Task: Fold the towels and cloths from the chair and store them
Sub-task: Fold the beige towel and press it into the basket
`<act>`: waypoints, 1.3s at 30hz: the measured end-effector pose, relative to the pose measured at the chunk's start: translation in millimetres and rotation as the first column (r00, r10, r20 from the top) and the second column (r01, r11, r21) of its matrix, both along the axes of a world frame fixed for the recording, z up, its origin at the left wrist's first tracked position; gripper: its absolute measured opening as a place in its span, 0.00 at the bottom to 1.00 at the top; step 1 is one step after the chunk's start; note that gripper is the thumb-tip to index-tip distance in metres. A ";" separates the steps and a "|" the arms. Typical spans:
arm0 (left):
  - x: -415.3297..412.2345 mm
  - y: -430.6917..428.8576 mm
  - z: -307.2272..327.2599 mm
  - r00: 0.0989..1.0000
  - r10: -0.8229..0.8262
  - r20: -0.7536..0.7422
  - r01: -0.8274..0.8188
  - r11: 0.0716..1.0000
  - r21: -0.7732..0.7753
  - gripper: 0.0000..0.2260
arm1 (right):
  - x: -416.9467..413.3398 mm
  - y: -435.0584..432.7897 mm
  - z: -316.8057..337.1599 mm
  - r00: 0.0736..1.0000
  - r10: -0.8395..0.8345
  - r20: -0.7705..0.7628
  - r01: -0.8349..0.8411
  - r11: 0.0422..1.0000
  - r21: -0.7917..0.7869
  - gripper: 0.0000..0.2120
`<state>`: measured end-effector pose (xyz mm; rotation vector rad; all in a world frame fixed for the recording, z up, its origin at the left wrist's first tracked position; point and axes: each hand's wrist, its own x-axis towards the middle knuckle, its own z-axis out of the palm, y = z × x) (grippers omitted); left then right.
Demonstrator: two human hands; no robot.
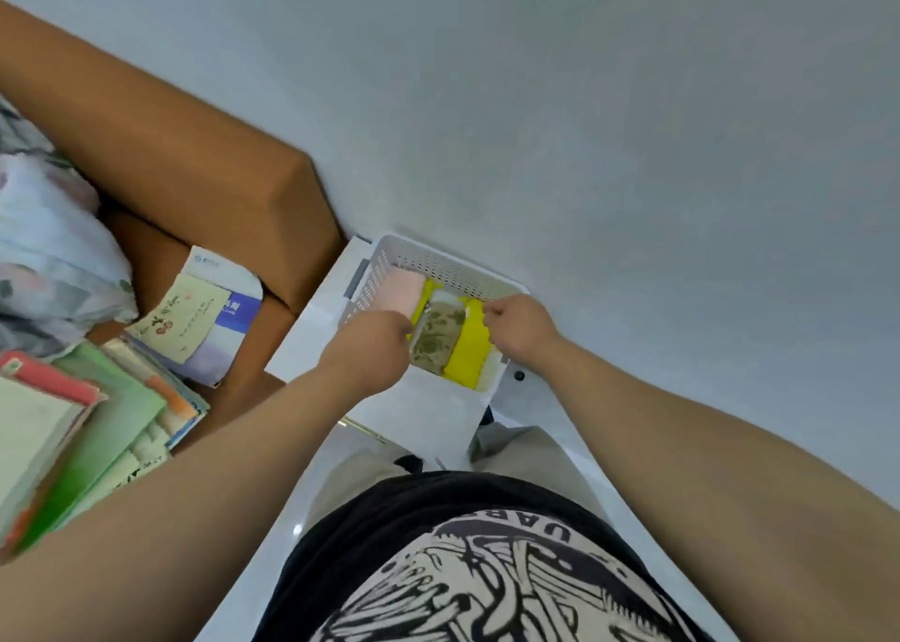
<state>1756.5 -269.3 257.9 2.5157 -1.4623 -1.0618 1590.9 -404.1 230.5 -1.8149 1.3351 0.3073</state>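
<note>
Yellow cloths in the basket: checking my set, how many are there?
2. A narrow yellow strip shows between the pink cloth and the patterned cloth; a wider yellow cloth lies right of it, at the right hand. More may be hidden.

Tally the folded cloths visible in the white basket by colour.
Pink cloth: 1
Yellow: 2, a wide yellow cloth and a narrow yellow strip
Patterned cloth: 1
Total: 4; pale edges at the right are too unclear to count.
</note>
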 end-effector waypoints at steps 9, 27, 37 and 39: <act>-68.8 4.1 50.5 0.921 -0.388 0.021 0.388 0.917 -0.095 0.16 | -93.2 90.8 51.1 0.745 -0.618 0.251 0.605 0.784 0.135 0.11; -581.2 90.8 95.3 0.749 -0.559 -0.355 0.525 0.828 -0.197 0.06 | -583.7 312.6 97.2 0.203 -0.893 0.401 0.958 0.266 0.106 0.09; -882.2 152.5 109.7 0.624 -0.583 -0.520 0.598 0.785 -0.162 0.07 | -855.5 416.5 138.0 0.030 -0.917 0.398 0.994 0.067 0.081 0.08; -935.2 152.1 108.1 0.588 -0.611 -0.531 0.634 0.755 -0.167 0.07 | -902.5 421.2 139.2 -0.001 -0.909 0.416 0.996 0.036 0.083 0.09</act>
